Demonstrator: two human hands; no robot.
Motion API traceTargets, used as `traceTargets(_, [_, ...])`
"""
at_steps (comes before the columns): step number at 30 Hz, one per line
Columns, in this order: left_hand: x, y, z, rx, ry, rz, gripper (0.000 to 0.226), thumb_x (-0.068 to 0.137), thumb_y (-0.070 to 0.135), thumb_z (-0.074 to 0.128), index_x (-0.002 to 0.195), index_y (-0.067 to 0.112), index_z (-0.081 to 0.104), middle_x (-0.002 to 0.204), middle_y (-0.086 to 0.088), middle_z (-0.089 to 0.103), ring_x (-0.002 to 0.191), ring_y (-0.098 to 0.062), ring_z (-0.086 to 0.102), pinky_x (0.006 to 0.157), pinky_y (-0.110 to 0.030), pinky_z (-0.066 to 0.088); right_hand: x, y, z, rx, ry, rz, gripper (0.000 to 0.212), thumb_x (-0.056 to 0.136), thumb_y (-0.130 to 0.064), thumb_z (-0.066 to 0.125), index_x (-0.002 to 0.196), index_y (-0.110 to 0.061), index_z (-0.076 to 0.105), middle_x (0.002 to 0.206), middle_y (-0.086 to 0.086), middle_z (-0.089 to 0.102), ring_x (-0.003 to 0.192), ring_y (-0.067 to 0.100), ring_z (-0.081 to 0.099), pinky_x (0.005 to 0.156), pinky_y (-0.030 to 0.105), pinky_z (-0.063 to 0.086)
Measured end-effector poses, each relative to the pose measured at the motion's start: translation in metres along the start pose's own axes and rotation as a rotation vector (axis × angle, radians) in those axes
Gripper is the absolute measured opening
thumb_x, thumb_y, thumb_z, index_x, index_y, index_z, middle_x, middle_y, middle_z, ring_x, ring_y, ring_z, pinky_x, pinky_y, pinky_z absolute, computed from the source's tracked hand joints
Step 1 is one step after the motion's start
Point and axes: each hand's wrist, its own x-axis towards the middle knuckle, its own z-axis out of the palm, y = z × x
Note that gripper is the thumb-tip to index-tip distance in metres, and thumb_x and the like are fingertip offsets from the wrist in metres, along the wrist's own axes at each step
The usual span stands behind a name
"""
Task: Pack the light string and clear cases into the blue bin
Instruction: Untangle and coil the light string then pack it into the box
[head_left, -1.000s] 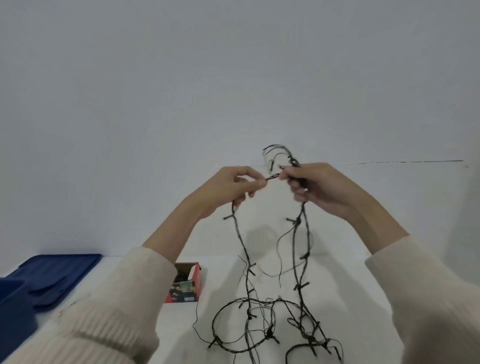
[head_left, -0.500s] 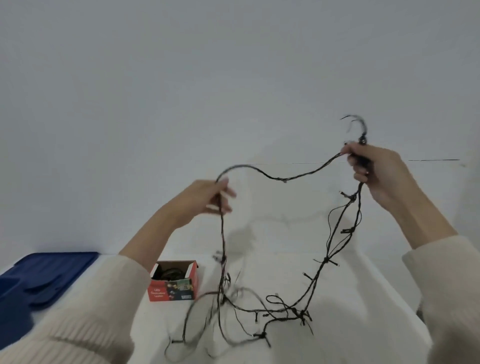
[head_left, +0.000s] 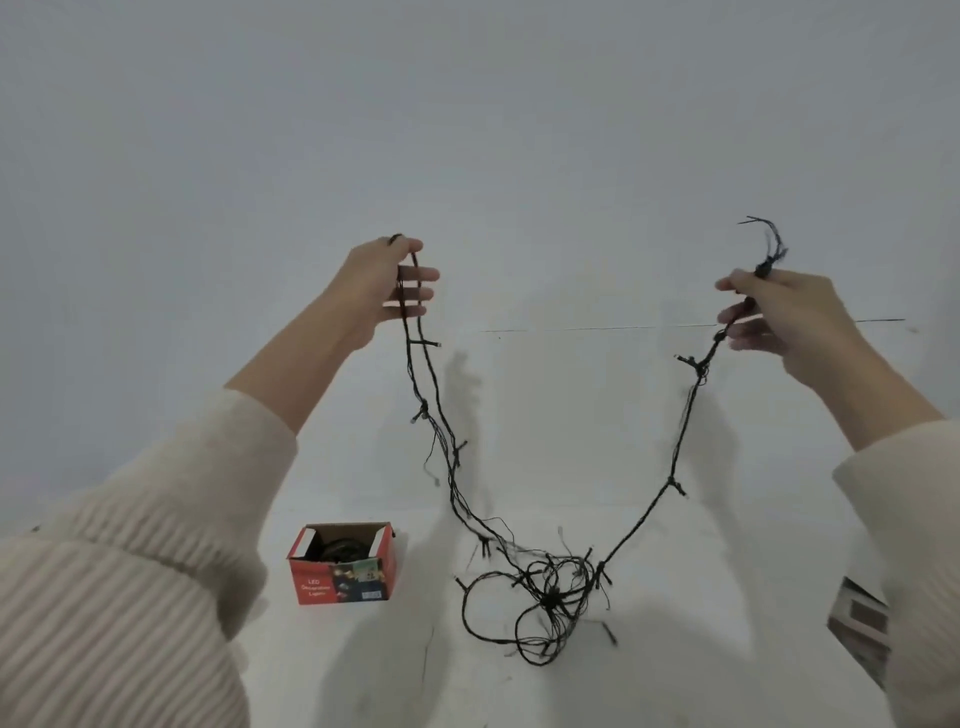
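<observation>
The left hand (head_left: 387, 283), above the red box (head_left: 343, 564), and the right hand (head_left: 774, 312), far right of it, each pinch the light string (head_left: 548, 600), whose tangled slack lies on the worktop (head_left: 363, 670) right of the box; pulling wider may tighten knots.

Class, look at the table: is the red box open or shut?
Open: the red box has its top flaps folded up, and a dark coil shows inside.

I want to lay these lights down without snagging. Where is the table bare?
The widest bare table lies between the tangled light string and the patterned object at the right edge. A narrower strip separates the red box from it. It is crowded beneath the strands hanging from the left hand and right hand.
</observation>
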Motion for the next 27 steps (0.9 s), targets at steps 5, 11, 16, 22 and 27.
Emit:
traceTargets(5, [0.000, -0.017, 0.000, 0.082, -0.055, -0.009, 0.024, 0.098, 0.015, 0.041, 0.117, 0.016, 0.055, 0.097, -0.005, 0.063, 0.078, -0.019, 0.060, 0.072, -0.030, 0.052, -0.009, -0.008, 0.006, 0.044, -0.080, -0.095, 0.023, 0.093, -0.031, 0.053, 0.100, -0.015, 0.067, 0.082, 0.005, 0.064, 0.058, 0.011, 0.058, 0.061, 0.023, 0.052])
traceTargets(11, [-0.019, -0.002, 0.031, 0.148, -0.371, -0.016, 0.024, 0.098, 0.017, 0.042, 0.118, 0.017, 0.056, 0.098, -0.005, 0.072, 0.049, -0.012, 0.056, 0.049, -0.019, 0.043, -0.042, -0.029, 0.044, -0.037, -0.471, -0.176, 0.021, 0.091, -0.031, 0.056, 0.083, -0.019, 0.071, 0.097, 0.000, 0.065, 0.078, 0.015, 0.057, 0.077, 0.030, 0.043])
traceTargets(16, [-0.028, 0.009, 0.050, 0.166, -0.501, -0.048, 0.024, 0.094, 0.032, 0.050, 0.109, 0.020, 0.064, 0.067, 0.003, 0.059, 0.042, -0.009, 0.034, 0.042, -0.017, 0.030, -0.060, -0.028, 0.076, -0.026, -0.667, -0.228, 0.021, 0.089, -0.035, 0.055, 0.085, -0.028, 0.074, 0.107, -0.017, 0.068, 0.113, 0.006, 0.054, 0.095, 0.032, 0.039])
traceTargets(22, [-0.032, -0.004, 0.032, 0.464, -0.537, 0.098, 0.010, 0.086, 0.024, 0.066, 0.090, 0.014, 0.067, 0.054, 0.007, 0.045, 0.043, -0.008, 0.031, 0.041, -0.015, 0.026, -0.056, -0.025, 0.076, 0.128, -0.684, -0.028, 0.026, 0.091, -0.020, 0.051, 0.071, -0.011, 0.066, 0.063, -0.003, 0.038, 0.045, 0.007, 0.033, 0.045, 0.016, 0.032])
traceTargets(27, [-0.035, -0.052, 0.005, 0.722, -0.546, 0.095, 0.017, 0.085, 0.025, 0.067, 0.086, 0.008, 0.069, 0.056, 0.006, 0.052, 0.046, -0.006, 0.043, 0.048, -0.014, 0.038, -0.041, -0.021, 0.048, 0.197, -0.382, -0.074, 0.023, 0.090, -0.016, 0.055, 0.068, -0.011, 0.060, 0.065, -0.007, 0.056, 0.047, 0.004, 0.033, 0.039, 0.015, 0.019])
